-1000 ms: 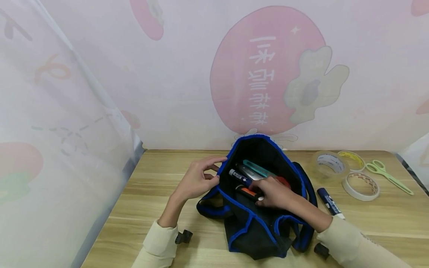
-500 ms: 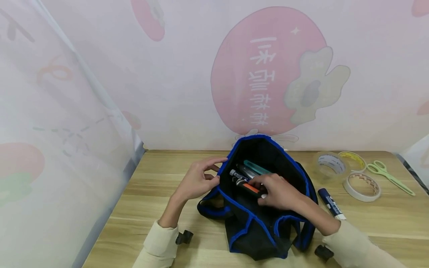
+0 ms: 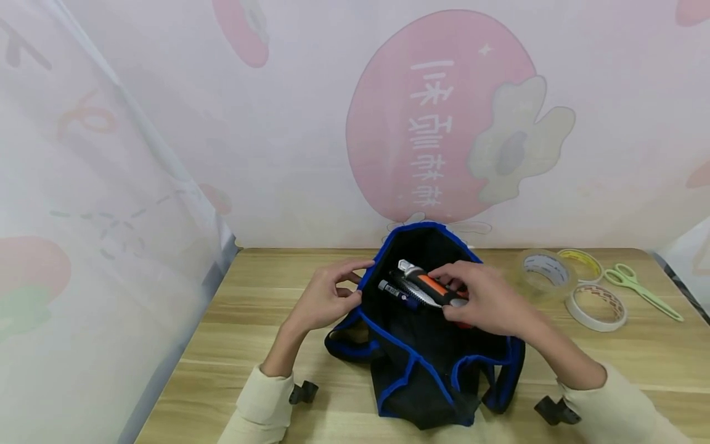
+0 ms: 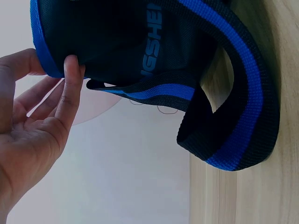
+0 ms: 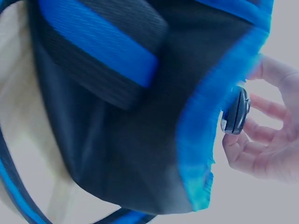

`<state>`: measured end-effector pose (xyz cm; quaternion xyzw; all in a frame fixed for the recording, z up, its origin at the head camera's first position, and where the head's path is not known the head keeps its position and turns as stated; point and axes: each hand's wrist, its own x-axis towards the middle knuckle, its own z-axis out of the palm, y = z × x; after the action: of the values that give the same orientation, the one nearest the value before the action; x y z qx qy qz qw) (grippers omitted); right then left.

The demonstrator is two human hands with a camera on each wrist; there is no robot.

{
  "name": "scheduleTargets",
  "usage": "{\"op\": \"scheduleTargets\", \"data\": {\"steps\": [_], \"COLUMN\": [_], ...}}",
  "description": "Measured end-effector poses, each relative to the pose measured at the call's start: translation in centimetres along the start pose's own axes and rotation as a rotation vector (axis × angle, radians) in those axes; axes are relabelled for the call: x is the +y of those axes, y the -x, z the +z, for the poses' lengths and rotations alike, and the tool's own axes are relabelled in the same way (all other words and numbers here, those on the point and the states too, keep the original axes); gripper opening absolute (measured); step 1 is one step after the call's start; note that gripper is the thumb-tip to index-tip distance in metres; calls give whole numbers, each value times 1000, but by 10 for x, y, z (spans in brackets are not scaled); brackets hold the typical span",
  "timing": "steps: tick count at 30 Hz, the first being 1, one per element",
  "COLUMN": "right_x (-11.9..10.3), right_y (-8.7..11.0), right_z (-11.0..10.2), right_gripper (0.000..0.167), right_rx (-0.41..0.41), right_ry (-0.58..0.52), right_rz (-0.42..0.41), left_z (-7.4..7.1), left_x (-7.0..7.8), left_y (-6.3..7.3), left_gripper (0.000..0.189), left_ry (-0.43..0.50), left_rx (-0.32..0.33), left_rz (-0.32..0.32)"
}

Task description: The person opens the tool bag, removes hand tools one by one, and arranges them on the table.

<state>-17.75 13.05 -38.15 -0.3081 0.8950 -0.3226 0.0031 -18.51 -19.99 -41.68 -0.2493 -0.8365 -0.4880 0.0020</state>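
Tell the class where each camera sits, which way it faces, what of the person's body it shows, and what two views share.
Head: worn on the head, facing forward and down at the bag; both sleeves, left hand and right hand show.
Left wrist: worn there, facing the bag's outside and strap; the left hand shows at the rim.
Right wrist: worn there, facing the bag's outside; the right hand shows at picture right.
Shared: head and right wrist both show the right hand gripping a tool.
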Motion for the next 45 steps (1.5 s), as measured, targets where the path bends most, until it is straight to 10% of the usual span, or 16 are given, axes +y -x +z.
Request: {"op": "scheduleTargets", "data": {"steps": [16,45], "right_x": [9,82], "right_y": [31,95], "right_z": [-47,-58], "right_gripper": [60,60], "right_rx": [118,212], "right_ry": [52,134], "right_rz": [77,201], "left_z": [0,-1], "left_x": [0,1], "left_y": [1,1], "left_gripper": [60,59], "left_ry": [13,-1], "left_rx": [0,6], "left_rz": [13,-3]}}
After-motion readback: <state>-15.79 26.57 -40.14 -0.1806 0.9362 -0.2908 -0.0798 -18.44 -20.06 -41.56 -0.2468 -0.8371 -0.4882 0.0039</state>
